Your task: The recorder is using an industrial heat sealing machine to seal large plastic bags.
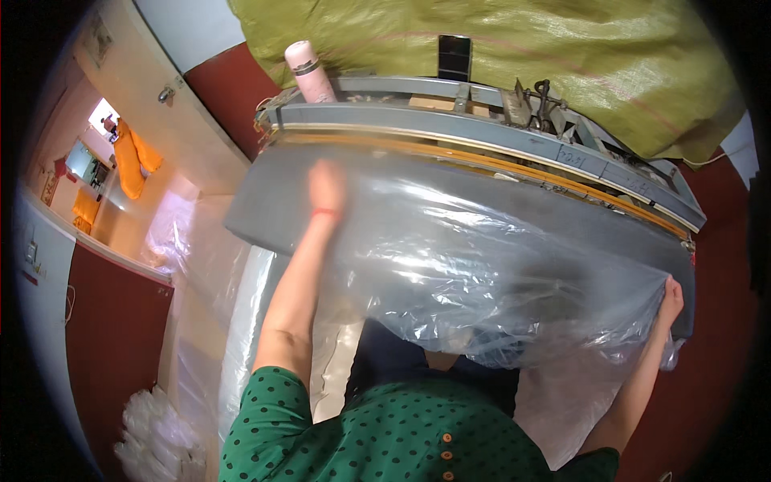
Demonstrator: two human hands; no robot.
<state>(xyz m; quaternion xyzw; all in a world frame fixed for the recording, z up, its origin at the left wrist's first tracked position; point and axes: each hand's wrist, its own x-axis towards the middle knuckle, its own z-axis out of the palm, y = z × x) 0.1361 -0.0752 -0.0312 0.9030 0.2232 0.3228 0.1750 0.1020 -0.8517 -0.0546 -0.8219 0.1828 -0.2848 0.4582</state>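
A sheet of transparent plastic film (450,257) lies over a grey work surface (273,201) and hangs down over its near edge in front of me. At the right end, my right hand (671,301) is closed on the film's corner, pulling it into taut creases. My left hand (328,189) is over the left part of the film, near its far edge. Motion blurs its fingers, so whether they grip anything does not show.
Behind the surface runs a long grey metal frame (498,132) with an orange-yellow strip. A pink bottle (309,71) and a dark phone (454,58) stand behind it, before yellow-green woven sheeting (578,64). Crumpled plastic (157,438) lies lower left, near an open doorway.
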